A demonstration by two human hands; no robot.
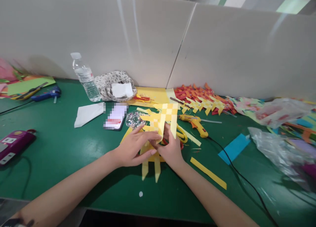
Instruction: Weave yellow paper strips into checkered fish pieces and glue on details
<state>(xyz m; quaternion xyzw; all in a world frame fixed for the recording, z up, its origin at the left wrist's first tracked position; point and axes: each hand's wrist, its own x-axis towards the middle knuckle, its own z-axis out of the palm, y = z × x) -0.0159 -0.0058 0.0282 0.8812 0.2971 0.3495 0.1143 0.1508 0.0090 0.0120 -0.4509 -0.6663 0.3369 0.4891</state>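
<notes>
A woven mat of yellow and pale yellow paper strips [163, 120] is held tilted above the green table [61, 148], with loose strip ends hanging below toward me. My left hand [134, 148] pinches its left edge, fingers pressed on the strips. My right hand [170, 148] grips the mat from underneath, thumb on the weave. A loose yellow strip [208, 173] lies flat to the right of my right wrist.
A yellow glue gun [196, 123] with a black cord lies right of the mat, yellow scissors [182, 134] beside it. Finished woven pieces [204, 101] sit at the back wall. Also here: a water bottle [85, 77], a phone [116, 116], plastic bags [283, 144], a purple device [13, 144].
</notes>
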